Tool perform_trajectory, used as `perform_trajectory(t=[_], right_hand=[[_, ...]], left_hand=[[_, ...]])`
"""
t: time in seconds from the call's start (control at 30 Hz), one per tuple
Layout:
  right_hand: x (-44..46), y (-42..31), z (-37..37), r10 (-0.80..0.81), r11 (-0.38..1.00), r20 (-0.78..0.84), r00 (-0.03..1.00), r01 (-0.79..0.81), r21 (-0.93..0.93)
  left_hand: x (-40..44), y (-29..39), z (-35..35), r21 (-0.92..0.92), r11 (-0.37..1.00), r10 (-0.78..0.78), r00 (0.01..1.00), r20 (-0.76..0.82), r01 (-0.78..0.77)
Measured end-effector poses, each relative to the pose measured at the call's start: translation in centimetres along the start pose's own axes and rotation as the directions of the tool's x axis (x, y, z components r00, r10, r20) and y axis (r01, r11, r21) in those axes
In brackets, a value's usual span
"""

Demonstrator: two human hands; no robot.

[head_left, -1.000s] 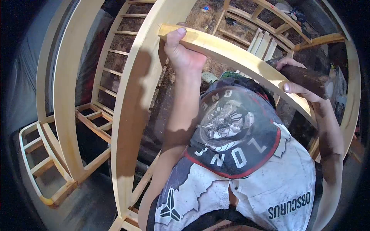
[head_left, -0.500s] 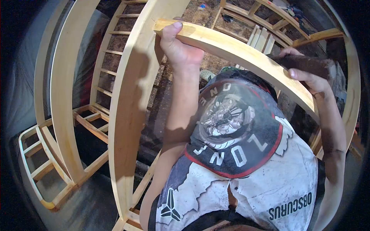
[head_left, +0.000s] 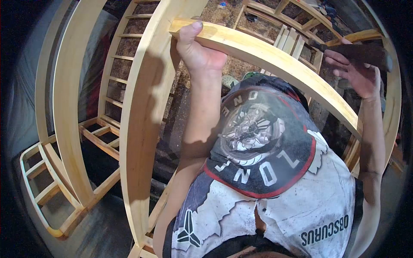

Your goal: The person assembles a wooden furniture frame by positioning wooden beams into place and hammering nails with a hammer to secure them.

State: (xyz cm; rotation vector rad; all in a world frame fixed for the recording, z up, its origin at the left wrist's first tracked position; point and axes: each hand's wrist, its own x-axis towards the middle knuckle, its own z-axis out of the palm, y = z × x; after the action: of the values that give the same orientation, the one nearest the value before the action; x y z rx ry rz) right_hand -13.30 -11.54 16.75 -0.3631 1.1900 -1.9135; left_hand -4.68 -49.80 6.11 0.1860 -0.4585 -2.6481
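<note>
From upper left to lower right curves the rail [head_left: 275,58], left fingers [head_left: 196,26] clasping it, right fingers [head_left: 336,58] spread

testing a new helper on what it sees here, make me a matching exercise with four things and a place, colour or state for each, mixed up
Things
1. left hand
2. dark bar
3. shirt
4. frame with rounded corners

Places, colours, states
A. mostly white and black, with big letters
B. low at the far left of the view
C. gripping the pale curved rail near one end
D. held in the right hand

Right pairs: 1-C, 2-D, 3-A, 4-B
</note>
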Motion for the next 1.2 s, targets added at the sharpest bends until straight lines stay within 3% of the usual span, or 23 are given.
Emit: perform_trajectory(t=[0.1, 0.17, 0.2, 0.27, 0.43, 0.57, 0.8, 0.9, 0.97, 1.0, 1.07, 1.1, 1.13, 1.2], right_hand=[[0.7, -0.7, -1.6, 0.200, 0.979, -0.224, 0.954, -0.204, 0.008], [1.2, -0.4, -2.9, 0.281, 0.952, -0.241, 0.929, -0.301, -0.049], [1.0, -0.4, -3.2, 0.282, 0.952, -0.241, 0.929, -0.303, -0.052], [1.3, 0.0, -0.9, 0.190, 0.917, -0.422, 0.886, -0.314, -0.245], [2.2, -1.4, 1.5, 0.048, 0.866, -0.341, 0.939, -0.209, -0.454], [2.5, -2.3, 3.0, -0.050, 0.866, -0.308, 0.950, -0.112, -0.487], [3.2, -2.8, 3.2, -0.012, 0.842, -0.255, 0.967, -0.128, -0.524], [3.3, -3.2, 4.2, -0.092, 0.801, -0.243, 0.966, -0.073, -0.595], [4.0, -3.4, 5.4, -0.331, 0.816, -0.145, 0.932, 0.206, -0.540], [4.1, -4.1, 5.1, -0.334, 0.807, -0.129, 0.934, 0.213, -0.550], [4.6, -6.2, 4.5, -0.160, 0.738, -0.072, 0.984, 0.071, -0.671], [5.8, -6.5, 5.1, -0.135, 0.745, -0.197, 0.971, -0.032, -0.666], [6.7, -6.9, 5.8, -0.080, 0.659, -0.388, 0.918, -0.243, -0.712], [8.7, -7.4, 9.3, -0.150, 0.374, -0.375, 0.915, -0.299, -0.878]], left_hand=[[0.0, -0.2, 0.3, -0.057, 0.998, 0.034, 0.998, -0.060, -0.037], [0.1, -0.3, 0.1, -0.014, 0.999, 0.045, 0.996, -0.077, -0.046], [0.1, -0.2, 0.1, -0.017, 0.999, 0.048, 0.996, -0.078, -0.049], [0.0, 0.0, 0.0, -0.023, 1.000, 0.014, 0.999, -0.034, -0.015], [-0.4, 0.2, 0.4, 0.013, 1.000, 0.004, 1.000, -0.004, -0.004], [-0.4, 0.3, 0.4, 0.002, 1.000, -0.017, 1.000, -0.013, 0.017], [-0.4, 0.1, 0.3, -0.007, 1.000, 0.010, 1.000, -0.012, -0.010], [-0.3, -0.1, 0.2, -0.022, 0.999, 0.040, 0.998, -0.042, -0.041], [-0.8, -0.2, 0.8, 0.033, 0.997, 0.072, 0.990, -0.122, -0.068], [-1.0, -0.1, 0.9, 0.022, 0.996, 0.085, 0.990, -0.115, -0.083], [-1.6, 0.1, 1.1, 0.007, 1.000, -0.009, 0.994, -0.113, 0.010], [-2.1, 0.0, 1.6, 0.024, 1.000, 0.013, 0.988, -0.153, -0.010], [-2.4, 0.1, 1.5, -0.004, 1.000, -0.004, 0.987, -0.159, 0.003], [-2.7, -0.4, 1.0, -0.062, 0.997, 0.031, 0.980, -0.195, -0.044]])
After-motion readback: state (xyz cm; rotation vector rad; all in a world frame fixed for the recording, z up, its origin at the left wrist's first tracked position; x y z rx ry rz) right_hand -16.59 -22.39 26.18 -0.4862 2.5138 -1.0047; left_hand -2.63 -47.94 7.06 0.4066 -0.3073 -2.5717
